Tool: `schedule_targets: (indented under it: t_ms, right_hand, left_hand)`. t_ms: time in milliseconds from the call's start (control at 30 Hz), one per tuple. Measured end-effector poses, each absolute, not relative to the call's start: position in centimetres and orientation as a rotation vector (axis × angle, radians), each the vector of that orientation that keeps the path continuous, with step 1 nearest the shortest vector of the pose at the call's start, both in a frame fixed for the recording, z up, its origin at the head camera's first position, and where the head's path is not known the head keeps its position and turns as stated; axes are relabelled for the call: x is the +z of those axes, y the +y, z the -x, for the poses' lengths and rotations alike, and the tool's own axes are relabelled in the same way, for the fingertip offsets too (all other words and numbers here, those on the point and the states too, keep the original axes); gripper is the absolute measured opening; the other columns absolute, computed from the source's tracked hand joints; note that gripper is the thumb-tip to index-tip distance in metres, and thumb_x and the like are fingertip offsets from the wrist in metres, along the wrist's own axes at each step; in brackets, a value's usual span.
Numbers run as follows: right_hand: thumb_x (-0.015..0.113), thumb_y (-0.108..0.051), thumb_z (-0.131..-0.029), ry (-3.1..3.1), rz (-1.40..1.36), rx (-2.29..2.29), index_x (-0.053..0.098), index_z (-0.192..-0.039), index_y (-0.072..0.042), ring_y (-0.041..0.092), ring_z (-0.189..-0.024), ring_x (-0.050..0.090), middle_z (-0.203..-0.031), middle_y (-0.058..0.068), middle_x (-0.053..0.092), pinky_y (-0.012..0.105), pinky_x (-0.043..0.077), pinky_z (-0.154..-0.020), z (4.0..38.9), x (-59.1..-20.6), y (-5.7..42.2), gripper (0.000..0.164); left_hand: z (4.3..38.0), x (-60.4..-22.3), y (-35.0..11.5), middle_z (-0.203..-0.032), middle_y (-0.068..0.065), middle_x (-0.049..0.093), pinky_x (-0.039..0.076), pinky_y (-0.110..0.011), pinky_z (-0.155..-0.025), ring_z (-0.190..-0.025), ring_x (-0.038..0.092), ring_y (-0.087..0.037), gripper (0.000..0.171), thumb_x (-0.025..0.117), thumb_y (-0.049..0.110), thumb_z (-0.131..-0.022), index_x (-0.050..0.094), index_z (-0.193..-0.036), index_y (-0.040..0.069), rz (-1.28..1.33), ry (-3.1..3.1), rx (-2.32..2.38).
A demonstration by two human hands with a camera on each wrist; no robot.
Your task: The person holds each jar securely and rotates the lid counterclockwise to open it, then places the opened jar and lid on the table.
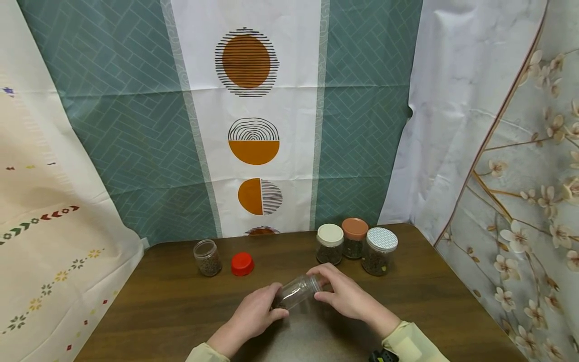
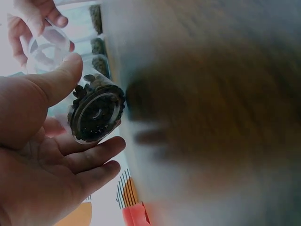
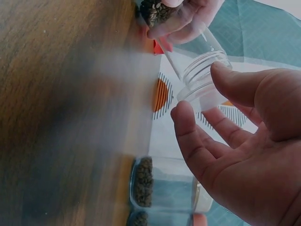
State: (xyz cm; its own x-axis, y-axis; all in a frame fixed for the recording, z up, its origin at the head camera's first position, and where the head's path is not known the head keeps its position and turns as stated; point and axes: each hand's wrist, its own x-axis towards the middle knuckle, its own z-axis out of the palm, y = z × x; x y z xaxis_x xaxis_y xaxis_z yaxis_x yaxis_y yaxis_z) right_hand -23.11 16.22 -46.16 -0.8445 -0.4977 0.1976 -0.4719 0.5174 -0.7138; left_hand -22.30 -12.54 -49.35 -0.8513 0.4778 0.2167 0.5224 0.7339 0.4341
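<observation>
A clear jar (image 1: 294, 293) with a threaded neck (image 3: 204, 68) lies tilted between both hands, its mouth toward the right. Dark, seed-like pieces (image 2: 94, 115) have gathered at its base. My left hand (image 1: 259, 312) grips the base end, thumb on the near side and fingers beneath. At the mouth, my right hand (image 1: 341, 291) has thumb and fingertips around the rim, the thumb at the thread in the right wrist view. A red lid (image 1: 242, 264) rests on the table beyond the left hand.
An uncapped jar (image 1: 207, 258) partly filled with brown bits stands at the back left. Three lidded jars cluster at the back right: cream-topped (image 1: 329, 244), orange-topped (image 1: 355, 237) and white-patterned (image 1: 379, 251). Patterned cloths (image 1: 362, 151) hang around the wooden table (image 1: 172, 296).
</observation>
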Motion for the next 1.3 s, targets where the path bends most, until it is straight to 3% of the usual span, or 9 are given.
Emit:
schedule_targets:
  t_ms: [233, 400, 533, 667, 900, 1300]
  right_hand:
    - [0.079, -0.011, -0.104, 2.711, 0.866, -1.246, 0.064, -0.143, -0.019, 0.027, -0.118, 0.07, -0.14, 0.0, 0.06, 0.054, 0.059, -0.094, 23.2, -46.2, 16.0, 0.043]
    - [0.079, -0.013, -0.104, 2.712, 0.847, -1.23, 0.064, -0.143, -0.025, 0.024, -0.117, 0.07, -0.138, -0.002, 0.06, 0.05, 0.059, -0.092, 23.3, -46.1, 15.7, 0.043]
    - [0.08, -0.018, -0.104, 2.725, 0.839, -1.204, 0.063, -0.142, -0.028, 0.019, -0.115, 0.07, -0.136, -0.005, 0.06, 0.047, 0.059, -0.091, 23.3, -46.1, 15.2, 0.043]
    - [0.083, -0.028, -0.102, 2.744, 0.867, -1.175, 0.064, -0.142, -0.023, 0.018, -0.107, 0.072, -0.13, -0.003, 0.066, 0.043, 0.058, -0.084, 23.3, -45.9, 14.7, 0.045]
    - [0.086, -0.034, -0.1, 2.731, 0.866, -1.125, 0.065, -0.137, -0.023, 0.013, -0.097, 0.071, -0.115, -0.002, 0.073, 0.035, 0.056, -0.074, 23.4, -45.8, 13.7, 0.044]
    - [0.086, -0.043, -0.098, 2.859, 1.021, -0.9, 0.06, -0.106, -0.022, 0.007, -0.083, 0.062, -0.099, -0.005, 0.067, 0.031, 0.05, -0.068, 24.6, -46.3, 11.8, 0.034]
  left_hand:
    - [22.2, -49.4, -13.7, -0.114, -0.003, 0.074, 0.058, -0.049, -0.084, -0.098, 0.071, -0.021, 0.053, 0.089, 0.035, -0.095, 0.062, -0.132, 0.009, 0.768, -2.902, -0.836]
    - [22.1, -49.6, -14.5, -0.129, -0.014, 0.074, 0.058, -0.057, -0.092, -0.111, 0.074, -0.036, 0.055, 0.089, 0.034, -0.096, 0.056, -0.131, 0.007, 0.758, -2.901, -0.895]
    - [22.0, -49.8, -15.1, -0.121, -0.009, 0.075, 0.058, -0.055, -0.09, -0.107, 0.074, -0.033, 0.054, 0.092, 0.033, -0.093, 0.057, -0.127, 0.009, 0.755, -2.862, -0.882]
    - [22.0, -49.7, -15.6, -0.115, -0.002, 0.072, 0.057, -0.054, -0.09, -0.106, 0.071, -0.028, 0.053, 0.094, 0.035, -0.09, 0.062, -0.125, 0.01, 0.715, -2.848, -0.872]
    - [22.6, -49.3, -16.5, -0.112, -0.002, 0.07, 0.056, -0.057, -0.093, -0.108, 0.068, -0.029, 0.055, 0.098, 0.037, -0.084, 0.072, -0.123, 0.008, 0.61, -2.884, -0.848]
    - [22.8, -48.8, -18.8, -0.096, 0.004, 0.07, 0.056, -0.051, -0.082, -0.089, 0.068, -0.024, 0.055, 0.102, 0.03, -0.079, 0.061, -0.11, 0.012, 0.45, -2.877, -0.792]
